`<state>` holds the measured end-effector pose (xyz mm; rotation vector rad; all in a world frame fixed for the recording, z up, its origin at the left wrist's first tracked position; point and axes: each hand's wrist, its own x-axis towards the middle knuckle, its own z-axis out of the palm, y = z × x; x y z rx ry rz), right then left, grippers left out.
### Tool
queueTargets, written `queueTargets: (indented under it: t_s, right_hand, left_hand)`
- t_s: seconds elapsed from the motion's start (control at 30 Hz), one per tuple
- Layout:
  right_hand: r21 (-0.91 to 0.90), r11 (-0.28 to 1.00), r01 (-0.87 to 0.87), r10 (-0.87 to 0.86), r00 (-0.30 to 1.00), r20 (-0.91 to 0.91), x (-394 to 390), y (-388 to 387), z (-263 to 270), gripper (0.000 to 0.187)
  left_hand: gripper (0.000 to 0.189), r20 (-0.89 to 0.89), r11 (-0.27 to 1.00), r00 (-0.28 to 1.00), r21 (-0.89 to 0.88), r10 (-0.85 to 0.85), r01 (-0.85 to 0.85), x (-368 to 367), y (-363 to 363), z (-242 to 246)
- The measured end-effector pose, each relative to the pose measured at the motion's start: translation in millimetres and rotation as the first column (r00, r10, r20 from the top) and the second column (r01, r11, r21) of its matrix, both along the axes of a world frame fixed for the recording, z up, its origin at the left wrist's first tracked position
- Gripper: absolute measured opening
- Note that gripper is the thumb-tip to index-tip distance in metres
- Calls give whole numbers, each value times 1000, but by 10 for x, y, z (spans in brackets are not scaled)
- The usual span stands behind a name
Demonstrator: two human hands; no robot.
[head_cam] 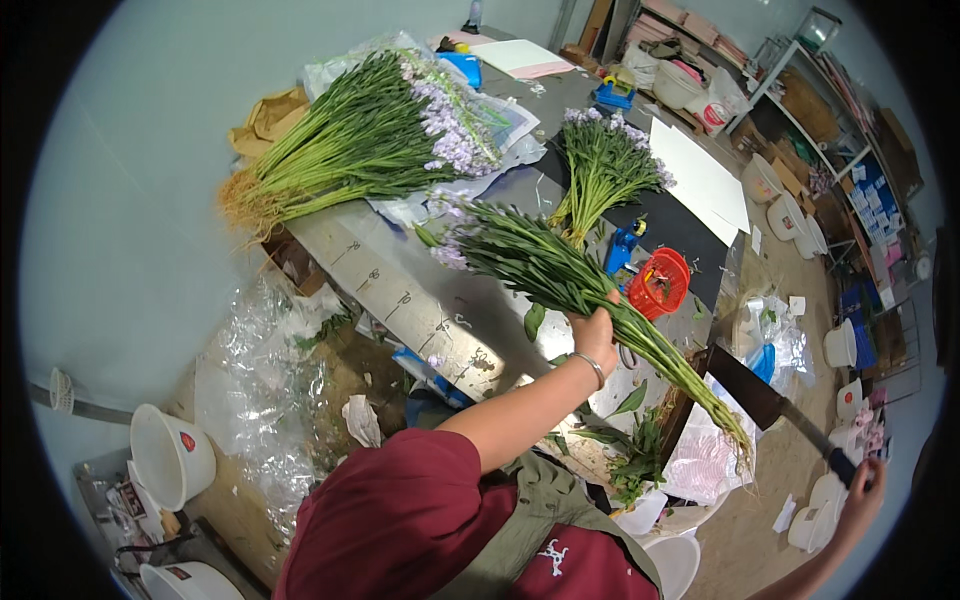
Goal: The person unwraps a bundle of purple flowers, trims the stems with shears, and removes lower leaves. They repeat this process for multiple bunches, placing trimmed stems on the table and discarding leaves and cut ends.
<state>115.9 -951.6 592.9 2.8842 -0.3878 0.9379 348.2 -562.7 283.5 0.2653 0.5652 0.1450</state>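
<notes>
My left hand (598, 336), with a bangle at the wrist, grips a bunch of leafy stems with pale purple flowers (555, 262) across the metal table. Its flower heads point to the upper left, its rooted ends hang past the table's right edge. My right hand (866, 484) holds the handle of a hinged guillotine blade (750, 386), which stands raised at that edge beside the stems. Behind the held bunch lies a smaller bunch of the same flowers (607, 169). A large pile of flowers with roots (360, 135) rests on plastic wrap at the upper left.
A red plastic basket (660, 283) and a blue tape dispenser (624, 244) stand beyond the held stems. White sheets (701, 180) lie near the far right edge. Number marks line the table's metal front edge (390, 304). White buckets (171, 457) and clear plastic (259, 390) are on the floor.
</notes>
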Motion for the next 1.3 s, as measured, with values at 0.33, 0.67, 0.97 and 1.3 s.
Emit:
queueTargets:
  t_s: [0.33, 0.67, 0.97, 1.3]
  right_hand:
    - [-229, 973, 7, -22, 998, -63, 2069, -1517, 870, 26]
    - [-64, 997, -40, 24, 972, -234, 2362, -276, 1057, 34]
    - [-61, 992, 114, -124, 973, -194, 2164, 125, 1084, 33]
    - [-98, 981, 168, -187, 952, -244, 2325, -23, 1129, 33]
  left_hand:
    - [64, -66, 938, 991, 335, 113, -85, 256, -303, -696]
    - [59, -303, 958, 949, 288, 90, 1, 959, -618, -863]
    - [65, -96, 962, 976, 213, 196, -172, 1403, -905, -1217]
    - [49, 99, 995, 993, -75, -63, 70, 1236, -715, -1794]
